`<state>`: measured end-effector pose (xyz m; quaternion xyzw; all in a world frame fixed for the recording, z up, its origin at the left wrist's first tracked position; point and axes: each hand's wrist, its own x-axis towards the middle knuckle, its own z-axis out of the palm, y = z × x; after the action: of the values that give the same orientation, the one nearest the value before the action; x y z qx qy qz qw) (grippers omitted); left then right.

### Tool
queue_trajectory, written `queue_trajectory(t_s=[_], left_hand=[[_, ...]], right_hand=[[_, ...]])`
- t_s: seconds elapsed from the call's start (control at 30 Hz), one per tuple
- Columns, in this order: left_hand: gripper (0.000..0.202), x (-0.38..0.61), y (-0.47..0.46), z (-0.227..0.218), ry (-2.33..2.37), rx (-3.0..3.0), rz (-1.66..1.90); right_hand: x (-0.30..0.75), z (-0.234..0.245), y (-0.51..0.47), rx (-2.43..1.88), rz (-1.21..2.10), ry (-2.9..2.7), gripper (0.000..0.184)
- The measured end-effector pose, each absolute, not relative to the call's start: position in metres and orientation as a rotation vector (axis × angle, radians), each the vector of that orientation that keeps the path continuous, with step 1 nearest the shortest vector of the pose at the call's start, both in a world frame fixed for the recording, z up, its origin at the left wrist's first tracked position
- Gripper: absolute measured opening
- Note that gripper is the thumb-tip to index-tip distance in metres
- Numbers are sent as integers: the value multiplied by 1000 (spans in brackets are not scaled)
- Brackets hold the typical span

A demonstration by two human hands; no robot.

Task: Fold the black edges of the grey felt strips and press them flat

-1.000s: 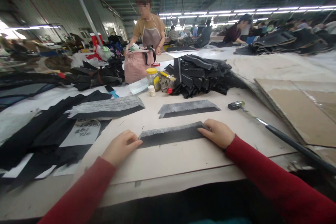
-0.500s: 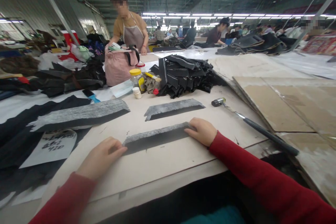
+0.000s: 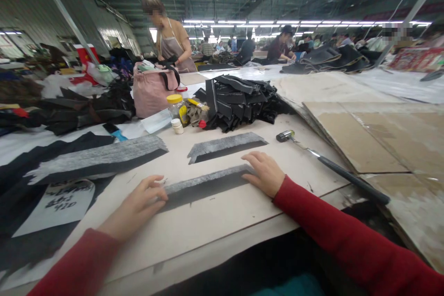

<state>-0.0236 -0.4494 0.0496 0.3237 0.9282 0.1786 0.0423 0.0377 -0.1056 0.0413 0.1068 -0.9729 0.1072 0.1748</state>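
The fingers (image 3: 255,159) of the right hand (image 3: 266,173) are held wide, index and thumb parted at the strip's (image 3: 208,188) right end; those of the left hand (image 3: 137,206) are loosely curled at its left end, and whether it is pinched there cannot be told. The strip is laid flat on the pale board (image 3: 208,236), slanted slightly from eight o'clock towards two. Its near band is smooth, plain and dark; its far band is coated in mottled, streaky grey, and the two are parted by an uneven line.

Taking the strip as the dial's centre, a second strip (image 3: 227,147), with a broader grey band, is placed near it at twelve to one o'clock. At ten o'clock a long strip (image 3: 100,157), ragged at its left end, is seen; at nine, a handwritten paper (image 3: 57,206). The mallet (image 3: 333,169) is laid between two and three. Farther off, at eleven, a bottle (image 3: 177,126), a yellow-lidded jar (image 3: 176,108) and a pink bag (image 3: 151,92) are grouped; towards one, dark pieces are heaped in a pile (image 3: 241,101).
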Motion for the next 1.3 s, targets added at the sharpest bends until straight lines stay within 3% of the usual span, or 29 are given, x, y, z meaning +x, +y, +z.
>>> queue_trajectory(t_s=[0.1, 0.5, 0.63, 0.9, 1.3], left_hand=[[27, -26, -454, 51, 2835, 957, 488], [30, -40, -503, 60, 2911, 788, 465], [37, -31, -454, 73, 3078, 742, 506], [44, 9, -299, 45, 2751, 1553, 355], [52, 3, -326, 36, 2672, 1560, 101]], right_hand=[[39, 41, -104, 461, 301, -2792, 16], [46, 35, -89, 421, 441, -2806, 19], [46, 38, -90, 432, 431, -2810, 19], [48, 35, -100, 707, 358, -2727, 27], [77, 29, -89, 547, 244, -2772, 26]])
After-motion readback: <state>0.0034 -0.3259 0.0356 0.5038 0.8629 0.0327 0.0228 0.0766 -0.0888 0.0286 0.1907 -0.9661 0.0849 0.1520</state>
